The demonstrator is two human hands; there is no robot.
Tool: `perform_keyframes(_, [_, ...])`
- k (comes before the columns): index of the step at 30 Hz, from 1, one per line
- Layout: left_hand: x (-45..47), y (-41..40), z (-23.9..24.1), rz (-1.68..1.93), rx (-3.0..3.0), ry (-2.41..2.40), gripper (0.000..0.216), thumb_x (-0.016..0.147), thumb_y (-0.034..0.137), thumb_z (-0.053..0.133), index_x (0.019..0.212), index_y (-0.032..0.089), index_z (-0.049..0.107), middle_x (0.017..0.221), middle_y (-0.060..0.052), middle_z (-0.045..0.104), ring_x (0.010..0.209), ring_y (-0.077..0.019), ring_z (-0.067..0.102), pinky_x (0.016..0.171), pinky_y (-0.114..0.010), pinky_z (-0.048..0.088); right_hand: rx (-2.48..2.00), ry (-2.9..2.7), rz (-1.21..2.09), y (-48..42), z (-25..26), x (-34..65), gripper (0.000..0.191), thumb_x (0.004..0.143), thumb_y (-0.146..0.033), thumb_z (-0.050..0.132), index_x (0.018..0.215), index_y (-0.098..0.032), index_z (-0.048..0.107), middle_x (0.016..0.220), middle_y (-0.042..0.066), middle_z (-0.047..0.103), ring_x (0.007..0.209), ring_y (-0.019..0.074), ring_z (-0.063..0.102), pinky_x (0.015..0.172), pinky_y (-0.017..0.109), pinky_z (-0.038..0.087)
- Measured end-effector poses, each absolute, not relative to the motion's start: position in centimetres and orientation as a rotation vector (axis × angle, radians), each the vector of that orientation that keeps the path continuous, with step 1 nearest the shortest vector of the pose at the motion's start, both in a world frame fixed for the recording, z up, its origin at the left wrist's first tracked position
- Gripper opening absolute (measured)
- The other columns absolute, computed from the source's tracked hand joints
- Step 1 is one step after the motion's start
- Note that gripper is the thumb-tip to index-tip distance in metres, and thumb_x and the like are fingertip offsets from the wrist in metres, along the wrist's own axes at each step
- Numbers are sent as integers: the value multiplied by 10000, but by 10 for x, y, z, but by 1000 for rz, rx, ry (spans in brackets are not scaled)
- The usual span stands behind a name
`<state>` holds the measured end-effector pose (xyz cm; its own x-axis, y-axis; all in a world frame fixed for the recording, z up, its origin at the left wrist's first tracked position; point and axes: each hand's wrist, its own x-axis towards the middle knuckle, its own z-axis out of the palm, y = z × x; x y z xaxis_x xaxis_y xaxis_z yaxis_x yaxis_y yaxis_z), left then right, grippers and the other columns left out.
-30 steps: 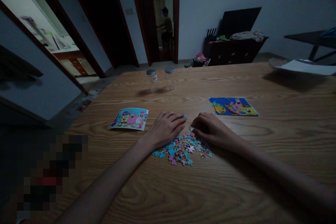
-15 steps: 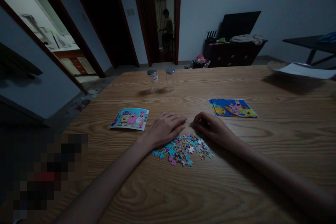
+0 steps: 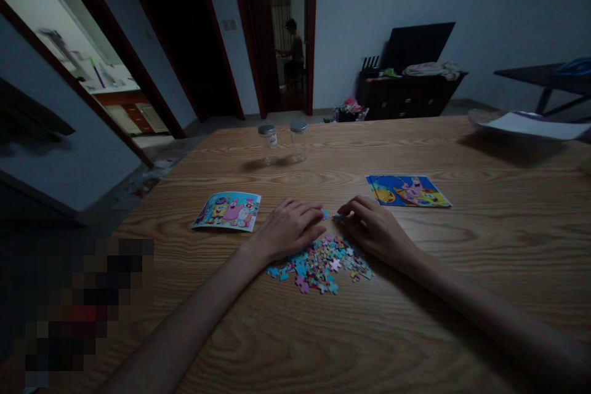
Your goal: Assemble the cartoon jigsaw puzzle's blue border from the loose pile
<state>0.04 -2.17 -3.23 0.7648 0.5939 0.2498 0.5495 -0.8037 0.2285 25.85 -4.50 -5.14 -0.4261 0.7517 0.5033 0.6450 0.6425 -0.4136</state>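
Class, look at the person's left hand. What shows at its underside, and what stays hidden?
Puzzle pieces show along the lower edge of the left hand, and a small bluish piece at its fingertips. Anything directly beneath the palm is covered.

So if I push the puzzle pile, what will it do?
The puzzle pile would probably spread apart, since its pieces look loose and overlapping. They'd likely slide rather than roll, because they look flat. Each is probably light, being small and thin-looking.

More of a blue puzzle piece [image 3: 325, 215] now shows beside the fingers [image 3: 311, 215] of the left hand [image 3: 285, 231].
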Motion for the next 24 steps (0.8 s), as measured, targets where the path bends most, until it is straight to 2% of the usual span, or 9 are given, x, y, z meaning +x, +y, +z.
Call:
perform_keyframes(3, [0, -21, -32, 461, 2842, 882, 364, 1110, 451, 436, 1304, 231, 652, 1416, -62, 668, 1305, -244, 597, 1118, -440, 405, -1055, -2238, 162, -45, -50, 258, 132, 996, -159, 544, 1027, -212, 662, 976, 107, 677, 890, 257, 625, 762, 399, 507])
perform_keyframes(9, [-1, -21, -38, 426, 2857, 937, 502, 1114, 508, 382, 1464, 196, 560, 1521, -81, 588, 1362, -255, 550, 1159, -441, 373, -1035, -2310, 187, -50, -44, 254, 145, 1035, -224, 543, 1064, -216, 685, 982, 101, 672, 909, 259, 596, 806, 434, 495])
perform_keyframes(14, [-1, -22, -38, 397, 2834, 990, 512, 1117, 512, 360, 1491, 211, 538, 1531, -71, 579, 1424, -239, 498, 1192, -409, 353, -962, -2387, 218, -53, -38, 253, 226, 1051, -237, 510, 1174, -234, 700, 1125, 115, 705, 1018, 281, 613, 905, 496, 502])
perform_keyframes(19, [-1, -23, -35, 384, 2845, 982, 513, 1120, 488, 367, 1484, 173, 543, 1536, -75, 575, 1418, -234, 502, 1199, -404, 351, -883, -2491, 285, -53, -42, 252, 328, 1044, -270, 541, 1350, -291, 658, 1278, 101, 701, 1192, 314, 604, 1008, 543, 496])
perform_keyframes(22, [0, -22, -37, 403, 2838, 983, 493, 1123, 471, 367, 1484, 184, 542, 1534, -71, 579, 1411, -230, 512, 1195, -411, 361, -861, -2493, 286, -54, -45, 250, 336, 1047, -283, 538, 1369, -286, 636, 1368, 100, 674, 1257, 317, 591, 1057, 557, 482])
perform_keyframes(24, [0, -22, -39, 416, 2845, 979, 466, 1128, 443, 362, 1469, 190, 554, 1529, -64, 583, 1401, -225, 522, 1191, -406, 372, -857, -2470, 285, -54, -45, 251, 321, 1055, -264, 516, 1359, -263, 620, 1348, 112, 679, 1225, 302, 606, 1031, 532, 496])
